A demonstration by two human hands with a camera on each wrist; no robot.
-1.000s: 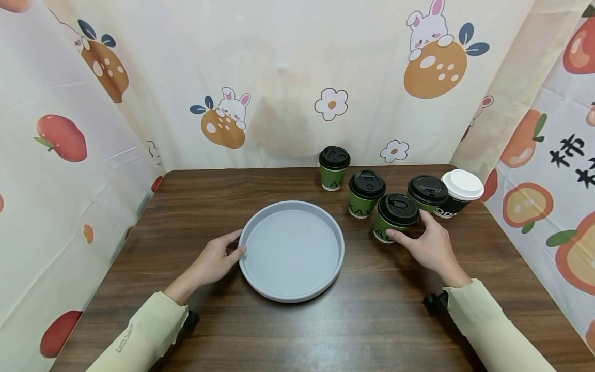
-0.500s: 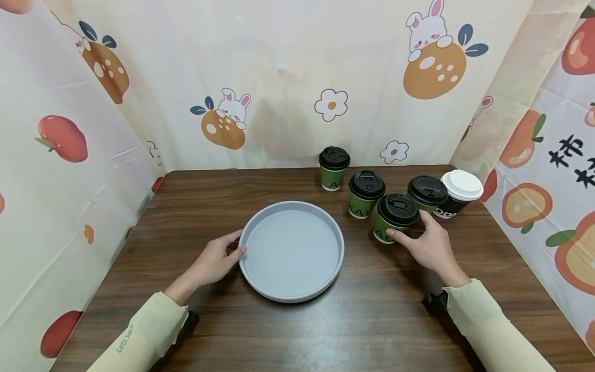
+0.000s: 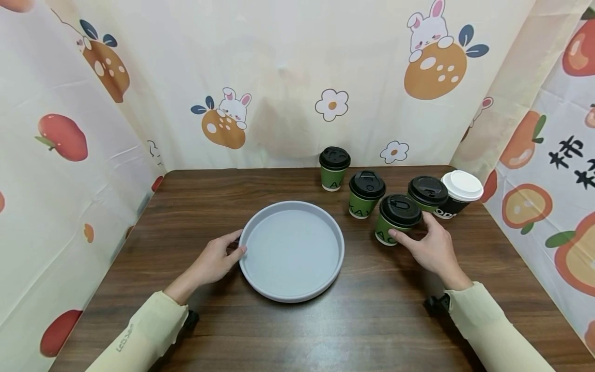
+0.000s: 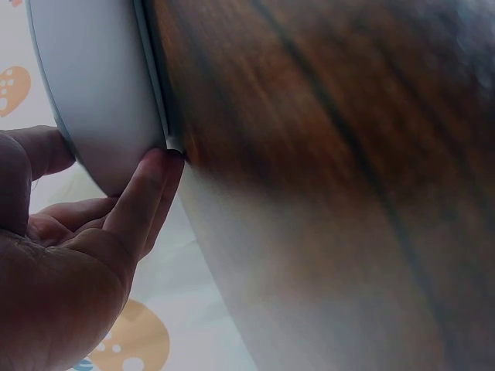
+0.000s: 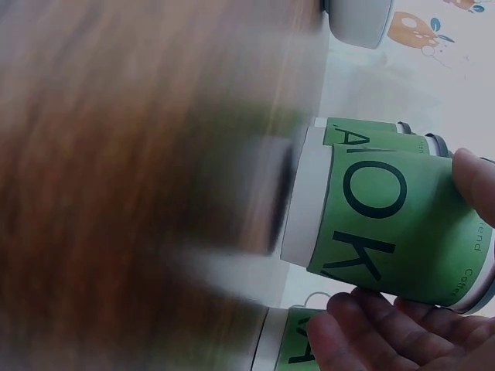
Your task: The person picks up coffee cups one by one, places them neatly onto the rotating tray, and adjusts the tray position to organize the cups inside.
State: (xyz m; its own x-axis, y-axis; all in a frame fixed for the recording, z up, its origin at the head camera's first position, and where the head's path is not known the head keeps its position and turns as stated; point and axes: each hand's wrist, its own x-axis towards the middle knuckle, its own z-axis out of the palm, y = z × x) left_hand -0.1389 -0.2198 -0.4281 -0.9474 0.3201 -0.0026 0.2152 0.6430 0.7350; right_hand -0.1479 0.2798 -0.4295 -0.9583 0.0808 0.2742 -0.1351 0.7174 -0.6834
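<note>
A round light-grey plate with a raised rim lies on the wooden table. At its left side my left hand pinches the rim; in the left wrist view the thumb and the fingers are on opposite faces of the plate. My right hand grips a green paper coffee cup with a black lid, thumb and fingers around its right side. Dark lettering shows on the cup in the right wrist view. The cup is upright, its base close over the table.
Behind the gripped cup stand more green cups with black lids: one at the back, one in the middle and one to the right. A black cup with a white lid stands at the far right. Patterned cloth encloses the table.
My right hand and the gripped coffee cup have shifted very slightly right and towards me. My left hand and the plate have stayed put.
</note>
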